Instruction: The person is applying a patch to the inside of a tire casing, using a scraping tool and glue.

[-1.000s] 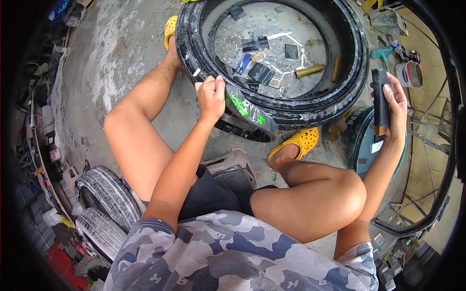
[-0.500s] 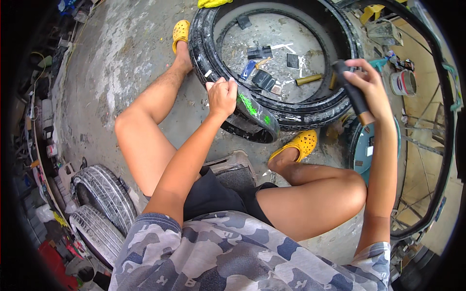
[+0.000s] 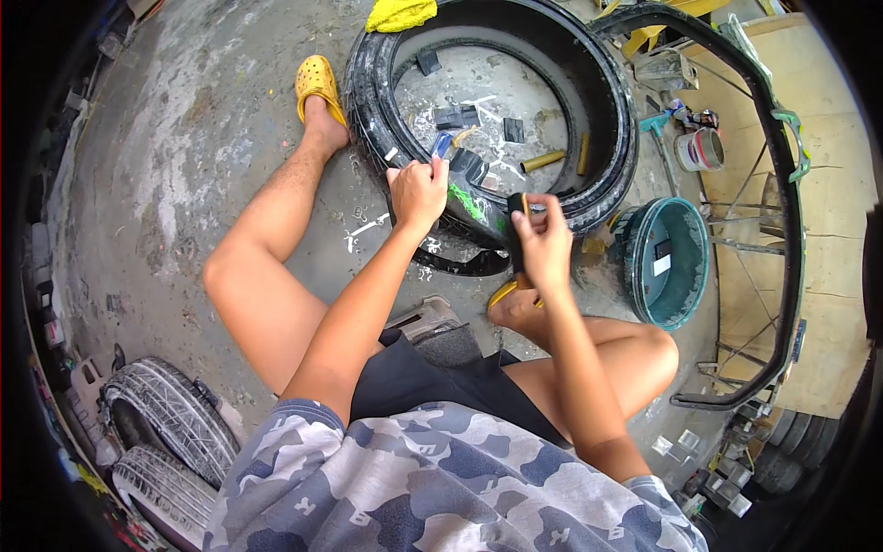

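Note:
A large black tyre lies on its side on the floor between my feet. My left hand is closed on the edge of its near side, beside a bright green smear on the dark surface. In my right hand is a dark, elongated block with an orange-tan edge, held upright at the near right part of the tyre. Its exact kind cannot be made out. Inside the tyre's ring lie a blue item, several dark rubber pieces and tan tubes.
A yellow cloth rests on the tyre's far left. To the right stand a teal bucket, a paint pail and a black curved frame against boards. Two treaded tyres lie at the lower left.
My right hand has swung leftward with the dark block, from right of the tyre to its near side. My left hand keeps its hold. The whole view has shifted slightly.

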Demonstrator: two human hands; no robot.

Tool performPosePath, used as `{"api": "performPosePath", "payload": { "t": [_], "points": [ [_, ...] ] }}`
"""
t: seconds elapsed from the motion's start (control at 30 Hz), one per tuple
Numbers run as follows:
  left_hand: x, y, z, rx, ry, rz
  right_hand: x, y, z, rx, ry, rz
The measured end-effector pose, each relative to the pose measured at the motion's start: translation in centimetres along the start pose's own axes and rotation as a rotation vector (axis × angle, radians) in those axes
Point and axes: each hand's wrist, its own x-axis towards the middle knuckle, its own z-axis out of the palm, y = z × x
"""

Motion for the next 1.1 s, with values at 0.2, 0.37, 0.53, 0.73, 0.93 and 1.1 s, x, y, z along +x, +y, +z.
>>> {"api": "performPosePath", "payload": {
  "t": [0.2,0.37,0.53,0.73,0.93,1.1],
  "points": [
    [-0.5,-0.3,-0.6,-0.043,0.032,0.062,-3.8,1.6,1.2,-0.203,-0.049,-0.149],
    [-0.4,0.1,0.0,-0.062,0.089,0.06,-0.5,-0.3,3.2,-0.214,0.029,-0.259],
    [-0.6,0.0,-0.2,-0.095,0.097,0.068,-4.8,2.7,1.4,-0.181,-0.028,-0.167],
    [-0.5,0.4,-0.1,-0.112,0.103,0.047,0.3,-1.4,3.5,-0.277,-0.023,-0.17],
    [-0.7,0.2,0.1,-0.094,0.102,0.058,-3.8,2.9,2.0,-0.199,0.031,-0.28],
    [-0.7,0.2,-0.2,-0.134,0.109,0.061,0.4,-1.2,3.8,-0.277,0.006,-0.245]
  ]
}}
